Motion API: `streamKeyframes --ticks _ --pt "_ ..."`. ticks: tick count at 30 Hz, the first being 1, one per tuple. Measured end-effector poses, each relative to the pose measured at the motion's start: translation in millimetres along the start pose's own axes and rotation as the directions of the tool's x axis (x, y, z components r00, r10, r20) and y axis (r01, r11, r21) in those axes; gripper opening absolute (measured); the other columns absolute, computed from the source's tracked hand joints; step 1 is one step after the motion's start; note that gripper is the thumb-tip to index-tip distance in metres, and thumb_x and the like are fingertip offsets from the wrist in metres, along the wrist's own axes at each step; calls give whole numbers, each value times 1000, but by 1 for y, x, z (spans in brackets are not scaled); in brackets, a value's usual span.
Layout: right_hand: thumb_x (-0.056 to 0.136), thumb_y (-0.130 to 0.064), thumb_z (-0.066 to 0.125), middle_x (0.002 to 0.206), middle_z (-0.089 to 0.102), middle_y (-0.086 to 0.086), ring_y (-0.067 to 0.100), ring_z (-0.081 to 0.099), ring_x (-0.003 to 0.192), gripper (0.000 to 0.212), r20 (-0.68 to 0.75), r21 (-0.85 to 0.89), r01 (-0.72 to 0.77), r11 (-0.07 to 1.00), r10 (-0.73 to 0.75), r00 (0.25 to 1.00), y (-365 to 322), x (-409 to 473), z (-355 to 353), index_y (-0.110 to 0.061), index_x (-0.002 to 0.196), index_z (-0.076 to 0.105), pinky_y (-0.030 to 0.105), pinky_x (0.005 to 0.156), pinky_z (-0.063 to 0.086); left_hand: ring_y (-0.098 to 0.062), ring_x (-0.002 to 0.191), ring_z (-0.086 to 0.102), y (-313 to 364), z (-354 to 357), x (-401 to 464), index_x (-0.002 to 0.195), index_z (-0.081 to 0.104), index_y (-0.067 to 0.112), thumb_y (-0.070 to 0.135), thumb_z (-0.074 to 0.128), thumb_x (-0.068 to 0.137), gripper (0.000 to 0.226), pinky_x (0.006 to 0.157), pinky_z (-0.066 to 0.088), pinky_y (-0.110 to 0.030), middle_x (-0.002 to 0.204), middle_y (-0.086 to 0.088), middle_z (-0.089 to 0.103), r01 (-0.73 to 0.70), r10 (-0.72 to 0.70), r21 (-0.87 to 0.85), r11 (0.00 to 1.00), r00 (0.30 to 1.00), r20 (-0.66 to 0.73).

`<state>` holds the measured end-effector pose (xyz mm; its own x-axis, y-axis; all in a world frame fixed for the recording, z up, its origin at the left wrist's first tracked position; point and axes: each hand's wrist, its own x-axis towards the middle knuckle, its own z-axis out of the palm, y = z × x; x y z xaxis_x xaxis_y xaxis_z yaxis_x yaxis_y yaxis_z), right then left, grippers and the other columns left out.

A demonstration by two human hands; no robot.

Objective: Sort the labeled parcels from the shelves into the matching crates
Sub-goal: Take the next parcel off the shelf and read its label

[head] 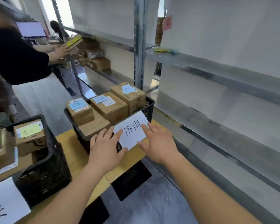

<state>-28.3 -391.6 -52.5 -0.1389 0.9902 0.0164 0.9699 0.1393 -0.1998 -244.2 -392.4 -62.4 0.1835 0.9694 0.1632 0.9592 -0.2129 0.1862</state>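
Fingers (120, 133) touch sign (132, 130) reading 济南.

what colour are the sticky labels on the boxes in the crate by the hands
Light blue sticky labels, clearest in the head view.

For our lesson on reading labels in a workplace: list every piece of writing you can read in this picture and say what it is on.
"济南": white paper sign on the front of the black crate, both hands flat on it.
Blue notes on the crate's parcels: handwritten, too blurred to read.
Yellow-green note on a parcel in the left crate: unreadable.
White sign at lower left: cut off, unreadable.
Pink note on the shelf post: unreadable.
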Motion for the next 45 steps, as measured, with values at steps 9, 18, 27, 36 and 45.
streamKeyframes --ticks 9,18,27,36,45 --pt "100 -64 37 171 14 -4 23 11 157 73 -55 34 -311 950 313 948 152 -73 -30 -35 162 11 56 124 13 -26 150 22 163 44 47 154 30 42 70 48 89 73 119 18 -51 164 0 27 -343 345 -44 938 936 63" --pt "100 -64 38 171 12 -4 23 11 157 75 -95 31 -577 816 577 811 285 -124 -50 -34 162 9 55 125 12 -27 150 25 325 92 102 153 34 40 71 48 87 74 118 20 -51 164 -2 29 -604 611 -100 791 787 83" --pt "100 -64 38 171 11 -4 22 9 157 75 -112 98 -805 585 810 575 379 -208 -70 -34 163 8 52 125 10 -28 148 28 475 129 125 154 32 41 76 35 83 79 118 21 -51 162 -3 34 -769 793 -192 609 596 128" --pt "100 -64 38 171 10 -3 22 7 157 75 -51 147 -917 370 929 366 466 -319 -72 -33 163 10 54 125 13 -29 149 25 611 164 72 155 28 42 71 47 87 76 118 18 -49 164 -3 27 -852 893 -270 448 409 189" --pt "96 -53 55 161 33 10 33 24 151 69 12 54 -883 467 883 468 577 -366 -42 -23 154 33 47 124 19 -26 152 19 720 215 29 156 20 45 71 47 89 76 120 15 -49 166 0 20 -846 843 -180 502 431 322"
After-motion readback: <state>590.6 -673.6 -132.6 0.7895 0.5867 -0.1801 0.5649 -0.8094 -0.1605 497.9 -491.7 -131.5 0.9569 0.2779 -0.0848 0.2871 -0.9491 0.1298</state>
